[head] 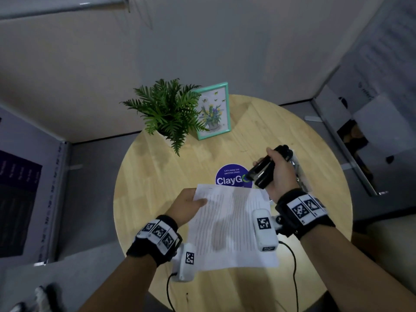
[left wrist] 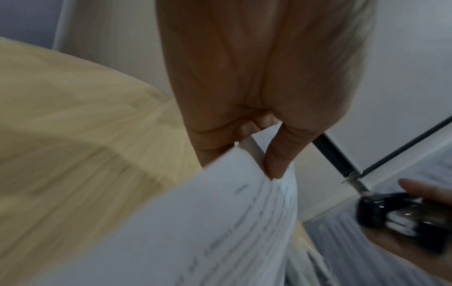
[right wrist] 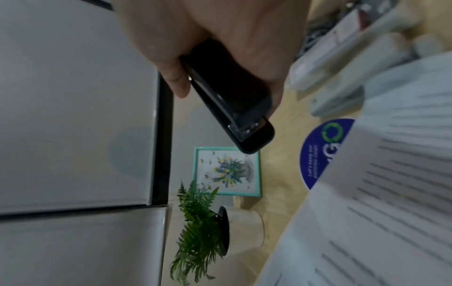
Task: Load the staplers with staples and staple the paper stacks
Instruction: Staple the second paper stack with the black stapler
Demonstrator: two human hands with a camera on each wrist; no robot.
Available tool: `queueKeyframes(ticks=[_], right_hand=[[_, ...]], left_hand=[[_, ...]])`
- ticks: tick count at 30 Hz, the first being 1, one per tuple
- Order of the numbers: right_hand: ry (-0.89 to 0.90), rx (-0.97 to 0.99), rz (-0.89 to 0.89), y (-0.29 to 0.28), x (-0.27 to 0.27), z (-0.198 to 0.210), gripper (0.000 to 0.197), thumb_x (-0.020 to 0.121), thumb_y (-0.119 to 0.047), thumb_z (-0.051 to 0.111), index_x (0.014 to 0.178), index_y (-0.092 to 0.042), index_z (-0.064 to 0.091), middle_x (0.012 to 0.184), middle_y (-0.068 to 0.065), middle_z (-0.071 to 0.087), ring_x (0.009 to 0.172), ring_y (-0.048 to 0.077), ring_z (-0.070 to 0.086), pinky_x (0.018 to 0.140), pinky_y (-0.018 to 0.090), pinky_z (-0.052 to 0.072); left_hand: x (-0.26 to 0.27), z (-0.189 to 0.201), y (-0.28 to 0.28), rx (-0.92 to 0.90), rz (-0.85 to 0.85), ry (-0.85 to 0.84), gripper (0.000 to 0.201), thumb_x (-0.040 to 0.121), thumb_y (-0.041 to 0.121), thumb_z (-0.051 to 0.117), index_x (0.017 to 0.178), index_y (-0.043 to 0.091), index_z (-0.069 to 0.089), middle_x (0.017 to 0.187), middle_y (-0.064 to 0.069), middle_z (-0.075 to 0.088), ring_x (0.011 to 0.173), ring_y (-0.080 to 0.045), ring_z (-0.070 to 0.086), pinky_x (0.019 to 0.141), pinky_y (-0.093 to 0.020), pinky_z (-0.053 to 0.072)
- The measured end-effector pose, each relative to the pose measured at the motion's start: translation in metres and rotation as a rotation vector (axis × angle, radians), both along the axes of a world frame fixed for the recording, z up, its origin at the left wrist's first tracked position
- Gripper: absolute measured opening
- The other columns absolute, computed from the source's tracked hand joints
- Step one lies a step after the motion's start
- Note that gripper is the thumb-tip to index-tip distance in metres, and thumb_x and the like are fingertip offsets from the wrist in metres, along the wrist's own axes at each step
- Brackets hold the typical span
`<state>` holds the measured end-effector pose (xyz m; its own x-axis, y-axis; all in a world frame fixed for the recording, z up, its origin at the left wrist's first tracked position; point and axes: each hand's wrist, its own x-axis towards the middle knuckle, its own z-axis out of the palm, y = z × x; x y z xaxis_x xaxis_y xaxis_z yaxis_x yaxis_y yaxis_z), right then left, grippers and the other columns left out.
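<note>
My left hand (head: 189, 204) pinches the upper left corner of a printed paper stack (head: 231, 228), thumb on top, and holds it lifted above the round wooden table (head: 157, 176). In the left wrist view the thumb (left wrist: 276, 164) presses on the paper stack (left wrist: 220, 232). My right hand (head: 276, 172) grips a black stapler (head: 262, 171) in the air just beyond the stack's upper right corner, its mouth pointing down-left. The right wrist view shows the black stapler (right wrist: 234, 108) in my right hand (right wrist: 220, 38), with the paper stack (right wrist: 379, 193) at the right.
A potted fern (head: 166, 113) and a teal picture frame (head: 213, 111) stand at the table's far side. A blue round ClayGo sticker (head: 231, 176) lies in the middle. More white items and papers (right wrist: 342, 58) lie at the table's right edge behind my right hand. Partition walls surround the table.
</note>
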<state>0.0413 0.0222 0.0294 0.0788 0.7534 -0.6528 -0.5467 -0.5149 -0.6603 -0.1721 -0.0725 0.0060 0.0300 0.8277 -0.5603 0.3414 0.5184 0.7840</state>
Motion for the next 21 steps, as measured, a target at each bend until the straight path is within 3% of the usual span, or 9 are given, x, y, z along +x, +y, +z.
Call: queueKeyframes(ticks=[4,7,10,12,15,18,21], right_hand=[[-0.207,0.180,0.058,0.009,-0.015,0.022,0.024,0.083,-0.035,0.067,0.084,-0.014,0.056,0.069,0.004,0.062,0.065,0.022,0.063,0.070,0.039,0.056],[-0.326,0.268,0.161,0.009,-0.029,0.037,0.035,0.075,-0.051,0.067,0.075,-0.018,0.058,0.078,0.012,0.063,0.075,0.029,0.063,0.077,0.046,0.056],[-0.372,0.339,0.236,0.006,-0.040,0.047,0.035,0.071,-0.056,0.066,0.066,-0.023,0.058,0.076,0.012,0.061,0.074,0.026,0.061,0.081,0.049,0.055],[-0.379,0.393,0.226,0.005,-0.046,0.054,0.033,0.082,-0.048,0.063,0.065,-0.021,0.056,0.071,0.007,0.058,0.071,0.020,0.059,0.078,0.042,0.053],[-0.391,0.473,0.155,0.005,-0.050,0.066,0.030,0.088,-0.041,0.059,0.066,-0.021,0.056,0.064,-0.004,0.060,0.065,0.010,0.060,0.071,0.032,0.052],[-0.400,0.537,0.124,0.008,-0.054,0.077,0.029,0.091,-0.035,0.057,0.064,-0.024,0.055,0.051,-0.017,0.058,0.057,0.001,0.057,0.065,0.024,0.048],[-0.436,0.586,0.157,0.009,-0.058,0.083,0.031,0.092,-0.032,0.058,0.064,-0.020,0.053,0.053,-0.014,0.054,0.054,-0.003,0.053,0.062,0.018,0.046]], left_hand=[[0.009,0.021,-0.004,0.124,0.013,-0.006,0.028,0.098,0.005,0.046,0.101,0.017,0.071,0.078,0.017,0.074,0.072,0.006,0.068,0.062,-0.006,0.048],[0.014,0.035,-0.004,0.281,-0.088,0.082,0.038,0.095,0.000,0.044,0.112,0.022,0.071,0.103,0.016,0.073,0.097,0.004,0.066,0.082,-0.006,0.048],[0.009,0.054,0.002,0.367,-0.072,0.132,0.039,0.091,-0.005,0.049,0.107,0.022,0.072,0.101,0.018,0.071,0.096,0.011,0.064,0.086,-0.005,0.046],[0.003,0.066,0.007,0.401,-0.016,0.154,0.041,0.094,-0.005,0.042,0.105,0.022,0.071,0.099,0.020,0.069,0.093,0.020,0.059,0.081,0.004,0.040],[-0.005,0.074,0.012,0.420,0.121,0.061,0.032,0.097,-0.001,0.042,0.108,0.016,0.067,0.099,0.016,0.068,0.086,0.022,0.059,0.075,0.005,0.040],[-0.003,0.076,0.011,0.390,0.198,-0.032,0.028,0.097,0.001,0.046,0.106,0.018,0.067,0.097,0.016,0.068,0.085,0.014,0.064,0.078,-0.004,0.047],[0.005,0.072,0.009,0.360,0.243,-0.085,0.030,0.097,0.002,0.048,0.099,0.025,0.067,0.093,0.015,0.072,0.085,0.003,0.068,0.080,-0.016,0.053]])
